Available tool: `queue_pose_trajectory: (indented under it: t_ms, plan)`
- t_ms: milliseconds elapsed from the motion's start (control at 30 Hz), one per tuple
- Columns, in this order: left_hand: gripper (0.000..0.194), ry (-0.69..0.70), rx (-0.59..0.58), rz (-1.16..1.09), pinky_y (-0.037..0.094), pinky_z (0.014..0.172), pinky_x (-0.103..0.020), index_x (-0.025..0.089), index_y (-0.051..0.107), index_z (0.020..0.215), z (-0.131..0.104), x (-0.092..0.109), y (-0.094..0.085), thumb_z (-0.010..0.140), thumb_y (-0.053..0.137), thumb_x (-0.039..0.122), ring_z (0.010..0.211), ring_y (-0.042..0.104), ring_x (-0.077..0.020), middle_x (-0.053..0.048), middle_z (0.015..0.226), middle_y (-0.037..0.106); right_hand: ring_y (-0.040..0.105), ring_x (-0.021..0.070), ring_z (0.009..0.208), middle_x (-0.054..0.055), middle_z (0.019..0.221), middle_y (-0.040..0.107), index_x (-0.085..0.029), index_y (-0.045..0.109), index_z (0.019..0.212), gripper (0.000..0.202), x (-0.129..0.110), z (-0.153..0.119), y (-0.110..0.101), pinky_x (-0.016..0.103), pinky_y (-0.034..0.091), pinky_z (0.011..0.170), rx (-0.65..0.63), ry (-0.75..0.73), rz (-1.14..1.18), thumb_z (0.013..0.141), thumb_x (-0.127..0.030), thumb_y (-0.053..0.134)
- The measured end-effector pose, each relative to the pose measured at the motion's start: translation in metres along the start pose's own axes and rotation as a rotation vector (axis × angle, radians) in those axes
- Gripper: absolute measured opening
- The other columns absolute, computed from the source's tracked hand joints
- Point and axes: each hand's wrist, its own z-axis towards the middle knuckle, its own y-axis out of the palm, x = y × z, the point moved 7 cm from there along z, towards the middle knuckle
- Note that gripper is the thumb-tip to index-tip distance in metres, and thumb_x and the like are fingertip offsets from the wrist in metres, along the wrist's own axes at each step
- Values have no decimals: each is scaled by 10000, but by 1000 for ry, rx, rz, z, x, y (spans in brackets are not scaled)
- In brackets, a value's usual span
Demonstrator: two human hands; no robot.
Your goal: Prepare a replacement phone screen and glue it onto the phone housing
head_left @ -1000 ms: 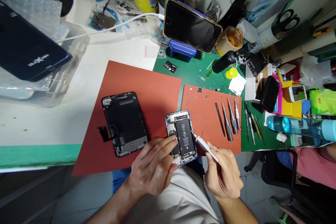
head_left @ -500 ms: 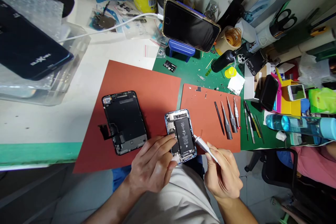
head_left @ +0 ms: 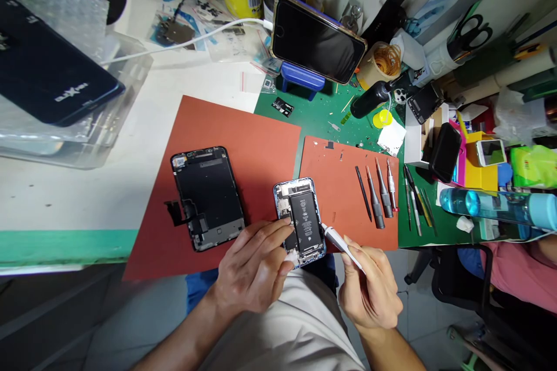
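Observation:
An opened phone body (head_left: 306,217) with its battery and circuit board showing lies tilted at the near edge of the mats. My left hand (head_left: 256,266) grips its left side, fingertips over the board and thumb near the lower corner. In my right hand (head_left: 369,284) is a white and grey pen-like tool (head_left: 342,244), its tip at the phone's right edge. Left of the phone, a detached screen assembly (head_left: 211,197) rests face down on the red mat (head_left: 256,145), its flex cable sticking out to the left.
Screwdrivers (head_left: 378,200) and a black stick (head_left: 364,192) lie on the right mat (head_left: 326,191). Tweezers (head_left: 418,203) are beyond them. A phone on a blue stand (head_left: 302,78) is behind. A water bottle (head_left: 500,206) lies right; a person in pink (head_left: 517,272) sits at far right.
The view has shifted slightly, so the mats and screen assembly appear a little higher. Both hands keep their holds on the phone body and the tool.

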Motion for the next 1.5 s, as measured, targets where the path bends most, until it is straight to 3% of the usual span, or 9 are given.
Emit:
queue_pose_trajectory:
  t_ms: [633,1000,1500]
  plan:
    - [138,6,-9,35,649,828,-469,193,554,991,2,1,0,1078,451,165,1084,815,-325,-212,1051,815,763,204,829,115,1146,854,-182,706,1432,526,-6,-15,-3,327,649,648,-61,-79,-98,937,-18,774]
    - [132,13,-13,20,638,847,-470,179,567,989,3,1,0,1070,464,159,1074,814,-338,-224,1045,812,755,211,835,143,1158,844,-161,718,1392,481,-10,-21,-3,336,636,652,-64,-70,-106,938,-9,754]
    - [146,22,-29,38,625,847,-471,161,553,996,6,2,-1,1077,433,137,1043,820,-345,-256,1024,800,753,227,863,181,1202,830,-132,696,1460,610,-17,-25,-5,350,622,647,-31,-91,-76,891,84,744]
